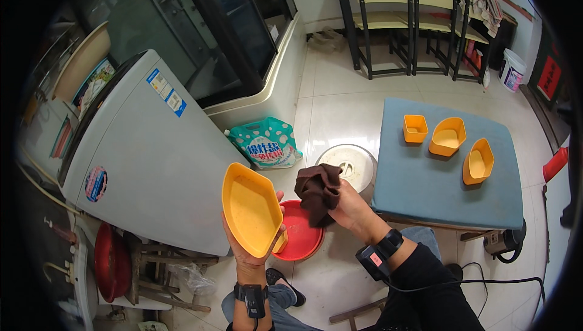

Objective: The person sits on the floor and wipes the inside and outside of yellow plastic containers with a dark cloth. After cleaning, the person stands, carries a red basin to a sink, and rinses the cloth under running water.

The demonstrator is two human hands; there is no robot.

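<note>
In my left hand (248, 251) I hold a yellow plastic tray (250, 208) with a pointed, angular outline, its hollow side turned up towards me. My right hand (348, 205) grips a crumpled dark brown cloth (319, 190), a short way right of the tray and apart from it. Below both hands a red plastic basin (301, 233) stands on the floor. Another yellow piece (281, 242) shows at the basin's left side, partly hidden by my left hand. Three smaller yellow containers, one square (415, 129), one with a rounded side (447, 137) and one angular (478, 162), stand apart to the right.
The containers rest on a blue-covered low table (419, 190). A grey washing machine (168, 162) stands at left, beside a teal detergent bag (266, 144). A round lidded container (360, 167) sits behind the cloth. Black-framed chairs (387, 19) line the back; a cable (492, 281) trails from my right wrist.
</note>
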